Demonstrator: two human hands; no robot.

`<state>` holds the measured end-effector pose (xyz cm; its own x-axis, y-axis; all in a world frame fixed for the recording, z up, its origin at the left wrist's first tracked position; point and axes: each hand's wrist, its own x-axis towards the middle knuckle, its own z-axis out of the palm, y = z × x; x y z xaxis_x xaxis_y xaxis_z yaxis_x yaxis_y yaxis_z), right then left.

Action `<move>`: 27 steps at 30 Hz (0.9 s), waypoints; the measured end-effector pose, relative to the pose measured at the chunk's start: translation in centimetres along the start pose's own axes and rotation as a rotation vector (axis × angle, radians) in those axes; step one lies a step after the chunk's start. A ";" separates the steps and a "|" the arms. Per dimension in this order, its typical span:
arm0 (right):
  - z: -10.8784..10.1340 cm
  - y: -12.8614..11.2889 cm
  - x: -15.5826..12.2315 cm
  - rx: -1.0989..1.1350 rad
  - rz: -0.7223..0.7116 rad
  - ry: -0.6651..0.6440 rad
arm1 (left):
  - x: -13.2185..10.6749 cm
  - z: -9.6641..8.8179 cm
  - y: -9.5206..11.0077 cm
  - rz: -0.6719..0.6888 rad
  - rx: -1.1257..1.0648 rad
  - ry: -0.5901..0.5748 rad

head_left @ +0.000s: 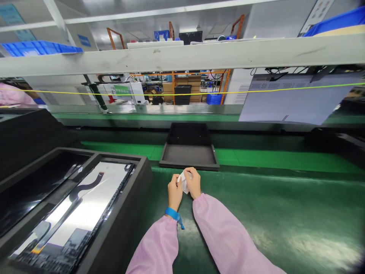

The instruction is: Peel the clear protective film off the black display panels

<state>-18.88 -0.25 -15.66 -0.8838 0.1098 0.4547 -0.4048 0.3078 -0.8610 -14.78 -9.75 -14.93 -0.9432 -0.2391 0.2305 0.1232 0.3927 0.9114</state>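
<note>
Between my two hands is a small crumpled white wipe, possibly cloth or paper. My left hand, with a blue band on its wrist, pinches the wipe's left edge between thumb and fingers. From the other side my right hand is closed on it, its fingertips bent over the top. Both hands are above the green work mat, just in front of a black foam tray. Left of them, a display panel with a dark ribbon cable lies silvery side up in a black foam case.
The large foam case also holds a glossy black panel. Stacked black foam rises at far left. A grey shelf beam crosses ahead, with a yellow cord below it. A monitor's back hangs at right.
</note>
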 end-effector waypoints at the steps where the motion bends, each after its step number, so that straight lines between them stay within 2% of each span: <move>1: -0.1 0.0 0.0 -0.001 -0.004 0.008 | 0.0 0.0 0.0 -0.003 0.003 -0.001; 5: -0.1 -0.4 0.0 0.021 0.000 -0.004 | 0.0 0.0 0.2 -0.021 0.008 -0.004; 16: 0.0 -1.0 -0.5 0.091 0.098 -0.151 | -0.2 -0.1 0.3 -0.069 0.007 -0.035; 27: -0.1 -1.0 -0.6 0.113 0.133 -0.190 | -0.2 0.1 -0.2 -0.075 0.049 -0.010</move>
<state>-17.96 -0.56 -15.06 -0.9550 -0.0408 0.2937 -0.2960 0.1935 -0.9354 -14.66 -9.72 -15.14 -0.9522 -0.2612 0.1584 0.0366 0.4173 0.9080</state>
